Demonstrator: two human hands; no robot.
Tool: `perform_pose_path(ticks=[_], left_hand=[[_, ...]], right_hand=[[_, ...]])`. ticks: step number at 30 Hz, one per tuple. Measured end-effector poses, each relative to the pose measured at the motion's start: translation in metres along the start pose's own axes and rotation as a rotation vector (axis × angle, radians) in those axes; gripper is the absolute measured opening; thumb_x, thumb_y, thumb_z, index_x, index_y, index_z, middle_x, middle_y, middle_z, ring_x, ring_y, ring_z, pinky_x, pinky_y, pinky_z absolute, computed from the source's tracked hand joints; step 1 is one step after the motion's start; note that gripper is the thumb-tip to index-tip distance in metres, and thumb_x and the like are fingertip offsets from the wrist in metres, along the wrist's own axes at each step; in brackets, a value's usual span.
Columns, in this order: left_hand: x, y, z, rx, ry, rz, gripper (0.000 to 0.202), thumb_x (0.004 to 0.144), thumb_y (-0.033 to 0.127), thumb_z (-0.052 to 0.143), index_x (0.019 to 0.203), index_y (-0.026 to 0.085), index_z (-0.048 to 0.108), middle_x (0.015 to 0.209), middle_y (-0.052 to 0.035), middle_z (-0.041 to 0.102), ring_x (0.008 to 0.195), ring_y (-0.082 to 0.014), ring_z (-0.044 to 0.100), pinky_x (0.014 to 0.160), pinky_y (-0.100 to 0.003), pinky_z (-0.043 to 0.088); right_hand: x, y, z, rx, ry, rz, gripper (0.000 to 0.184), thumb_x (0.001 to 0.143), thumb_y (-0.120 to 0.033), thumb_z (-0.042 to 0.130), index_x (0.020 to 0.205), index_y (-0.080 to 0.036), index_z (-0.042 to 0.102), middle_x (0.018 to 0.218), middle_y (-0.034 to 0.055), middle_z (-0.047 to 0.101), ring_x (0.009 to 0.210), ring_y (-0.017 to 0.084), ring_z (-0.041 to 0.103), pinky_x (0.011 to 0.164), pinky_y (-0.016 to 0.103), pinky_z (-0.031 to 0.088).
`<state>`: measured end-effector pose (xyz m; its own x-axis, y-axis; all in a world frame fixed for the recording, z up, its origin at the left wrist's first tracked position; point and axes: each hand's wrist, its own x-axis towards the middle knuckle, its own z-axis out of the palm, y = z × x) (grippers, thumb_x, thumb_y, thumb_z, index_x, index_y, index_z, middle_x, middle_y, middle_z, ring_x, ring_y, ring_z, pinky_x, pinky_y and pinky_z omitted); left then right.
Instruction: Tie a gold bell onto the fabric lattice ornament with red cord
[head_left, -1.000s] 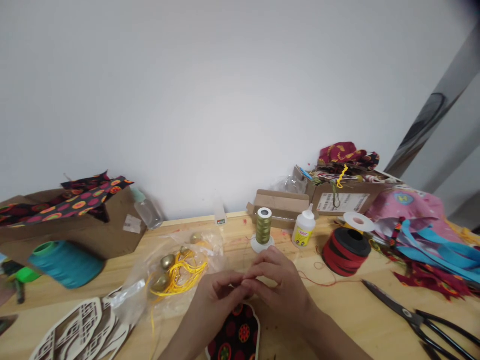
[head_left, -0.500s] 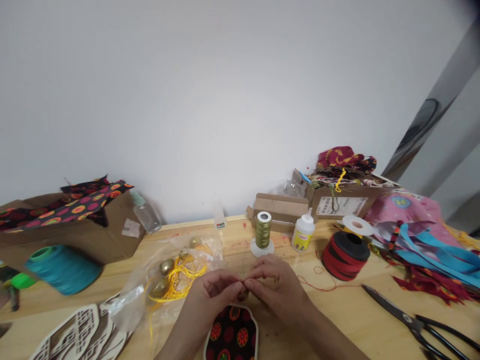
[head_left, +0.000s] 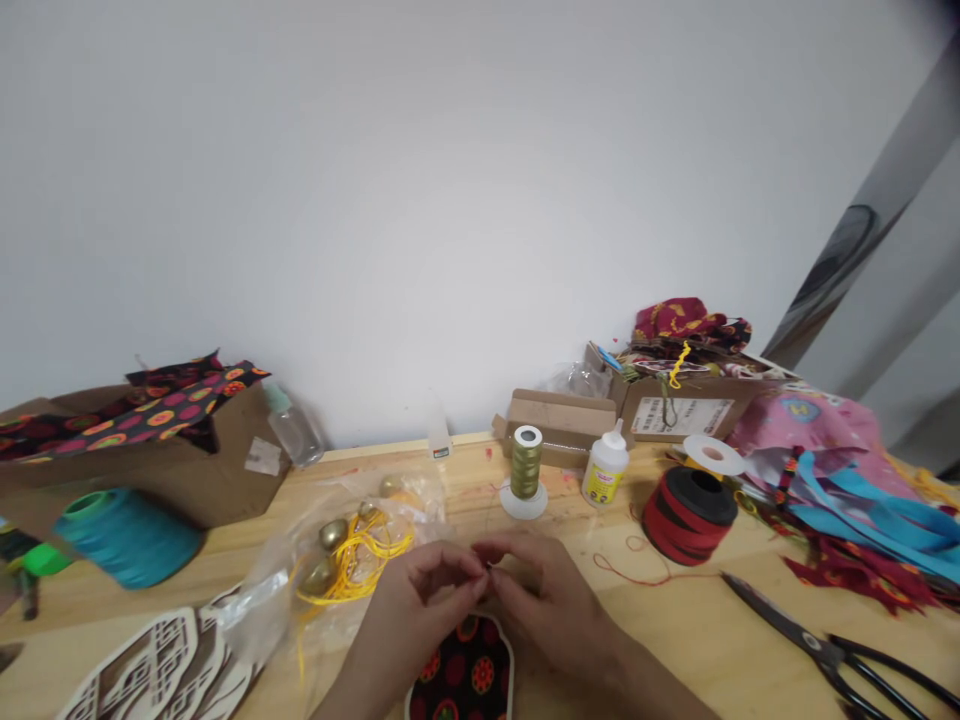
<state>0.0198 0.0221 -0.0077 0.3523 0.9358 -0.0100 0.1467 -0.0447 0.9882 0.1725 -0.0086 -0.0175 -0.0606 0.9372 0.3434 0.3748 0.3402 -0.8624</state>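
Observation:
My left hand [head_left: 427,605] and my right hand [head_left: 540,595] meet fingertip to fingertip at the front of the table. Both are closed in a pinch, thumb against fingers. A tiny dark bit shows where the tips meet, too small to name. Just beneath them lies a rounded panel [head_left: 466,672], dark patterned fabric inside a pale rim, partly covered by my left hand. Left of my hands, brass bells [head_left: 332,535] and yellow cord [head_left: 367,550] rest on a clear plastic bag [head_left: 262,600].
Behind my hands stand an olive thread spool [head_left: 527,465] and a glue bottle [head_left: 606,465]. To the right are a red-and-black spool [head_left: 686,520] and scissors [head_left: 814,640]. A teal thread cone [head_left: 131,540] and pale cut-out pieces [head_left: 150,665] lie left, before a cardboard box [head_left: 240,480].
The fingers of my right hand have shifted slightly over the pinch point. A small round brownish thing that hung below my fingertips is now hidden.

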Motion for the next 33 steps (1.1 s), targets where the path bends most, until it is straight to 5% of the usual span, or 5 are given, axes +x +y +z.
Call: perform_pose_path(ticks=[6, 14, 18, 24, 33], left_hand=[[-0.001, 0.004, -0.005, 0.524, 0.119, 0.326, 0.008, 0.071, 0.017, 0.056, 0.070, 0.021, 0.063, 0.069, 0.0013, 0.065, 0.067, -0.0152, 0.059, 0.064, -0.023, 0.044], [-0.002, -0.003, 0.002, 0.567, 0.179, 0.432, 0.011, 0.073, 0.017, 0.056, 0.075, 0.022, 0.066, 0.071, 0.0005, 0.069, 0.066, -0.0148, 0.062, 0.063, -0.021, 0.046], [-0.004, -0.004, 0.000, 0.581, 0.220, 0.411, 0.010, 0.072, 0.018, 0.058, 0.073, 0.024, 0.066, 0.069, 0.0020, 0.069, 0.064, -0.0144, 0.062, 0.062, -0.020, 0.046], [-0.006, -0.005, -0.001, 0.575, 0.239, 0.423, 0.008, 0.070, 0.019, 0.061, 0.071, 0.024, 0.067, 0.068, 0.0020, 0.069, 0.063, -0.0148, 0.062, 0.061, -0.020, 0.045], [-0.005, 0.001, 0.003, 0.569, 0.190, 0.460, 0.009, 0.073, 0.019, 0.058, 0.074, 0.023, 0.066, 0.069, 0.0009, 0.069, 0.064, -0.0151, 0.062, 0.062, -0.021, 0.045]], right_hand=[[-0.001, 0.001, 0.010, 0.038, 0.000, 0.090, 0.027, 0.069, -0.012, 0.058, 0.094, -0.022, 0.064, 0.076, 0.0021, 0.067, 0.076, 0.018, 0.059, 0.076, 0.033, 0.044], [0.002, 0.000, 0.014, 0.602, -0.048, 0.322, 0.024, 0.072, -0.033, 0.057, 0.086, -0.016, 0.068, 0.063, 0.0010, 0.063, 0.056, 0.013, 0.055, 0.057, 0.026, 0.045], [0.005, -0.003, 0.013, 0.669, -0.046, 0.321, 0.020, 0.068, -0.032, 0.062, 0.075, -0.016, 0.071, 0.052, -0.0023, 0.056, 0.050, 0.009, 0.047, 0.052, 0.022, 0.039], [0.003, -0.004, 0.009, 0.441, 0.005, 0.302, 0.018, 0.072, -0.026, 0.057, 0.064, -0.015, 0.069, 0.052, -0.0006, 0.059, 0.052, 0.011, 0.051, 0.052, 0.022, 0.040], [0.004, -0.006, -0.002, -0.157, 0.128, -0.024, 0.010, 0.073, -0.014, 0.053, 0.066, -0.018, 0.060, 0.067, 0.0018, 0.062, 0.070, 0.017, 0.053, 0.067, 0.029, 0.040]])
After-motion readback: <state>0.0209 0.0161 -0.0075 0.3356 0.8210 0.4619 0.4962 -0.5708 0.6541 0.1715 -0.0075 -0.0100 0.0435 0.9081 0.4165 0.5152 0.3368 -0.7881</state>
